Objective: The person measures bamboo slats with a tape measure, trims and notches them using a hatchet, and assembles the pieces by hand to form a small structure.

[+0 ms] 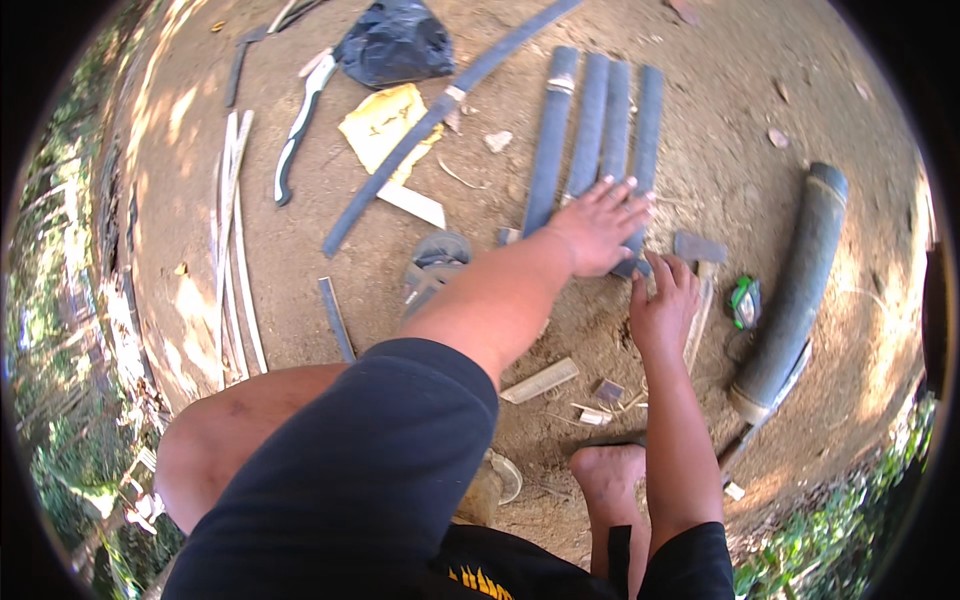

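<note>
Several dark split bamboo strips lie side by side on the dirt, among them a left strip (550, 140) with a pale node ring and a right strip (648, 120). My left hand (600, 228) rests palm down across their near ends, fingers spread. Close to those ends, my right hand (667, 305) has its fingers bent and apart, with nothing visible in it. Its fingertips are beside a short dark end piece (630, 268); whether they touch is unclear. A tool with a flat metal head (700, 247) and wooden handle lies just beyond my right hand, partly hidden by it.
At right lie a thick bamboo pole (800, 280), a green tape measure (745, 302) and a long blade (790, 375). Leftward are a long dark strip (400, 160), a handsaw (298, 140), a black plastic bag (395, 45), yellow sheet (380, 125) and pale thin strips (230, 240).
</note>
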A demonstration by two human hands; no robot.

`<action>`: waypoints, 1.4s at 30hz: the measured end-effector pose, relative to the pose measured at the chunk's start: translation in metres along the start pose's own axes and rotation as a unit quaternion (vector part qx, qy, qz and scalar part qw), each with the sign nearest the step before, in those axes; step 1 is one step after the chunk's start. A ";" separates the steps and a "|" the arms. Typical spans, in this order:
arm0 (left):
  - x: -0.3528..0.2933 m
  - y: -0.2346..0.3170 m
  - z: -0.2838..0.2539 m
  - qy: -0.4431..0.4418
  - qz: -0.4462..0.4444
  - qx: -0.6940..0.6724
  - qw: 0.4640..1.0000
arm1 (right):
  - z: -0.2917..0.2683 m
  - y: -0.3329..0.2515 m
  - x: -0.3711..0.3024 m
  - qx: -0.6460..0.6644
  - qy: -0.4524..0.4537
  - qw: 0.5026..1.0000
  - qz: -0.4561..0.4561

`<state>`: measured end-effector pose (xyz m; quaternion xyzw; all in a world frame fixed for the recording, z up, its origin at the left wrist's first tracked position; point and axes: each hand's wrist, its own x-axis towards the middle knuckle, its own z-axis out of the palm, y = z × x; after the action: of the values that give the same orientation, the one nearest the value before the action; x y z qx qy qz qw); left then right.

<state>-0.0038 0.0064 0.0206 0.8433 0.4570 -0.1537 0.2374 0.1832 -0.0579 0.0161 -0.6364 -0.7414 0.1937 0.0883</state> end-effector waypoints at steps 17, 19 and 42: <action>-0.004 -0.009 0.019 0.083 0.010 -0.075 0.994 | -0.001 -0.011 0.003 -0.113 -0.073 0.990 -0.053; -0.006 -0.009 0.014 0.077 0.011 -0.073 0.994 | 0.002 -0.011 -0.004 -0.127 -0.061 0.988 -0.063; -0.024 -0.027 0.021 0.321 -0.036 -0.194 0.926 | -0.016 -0.053 0.021 -0.294 -0.266 0.914 -0.082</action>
<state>-0.0402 -0.0094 0.0075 0.7679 0.5598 0.2087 0.2313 0.1377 -0.0409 0.0497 -0.4952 -0.8107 0.1215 -0.2877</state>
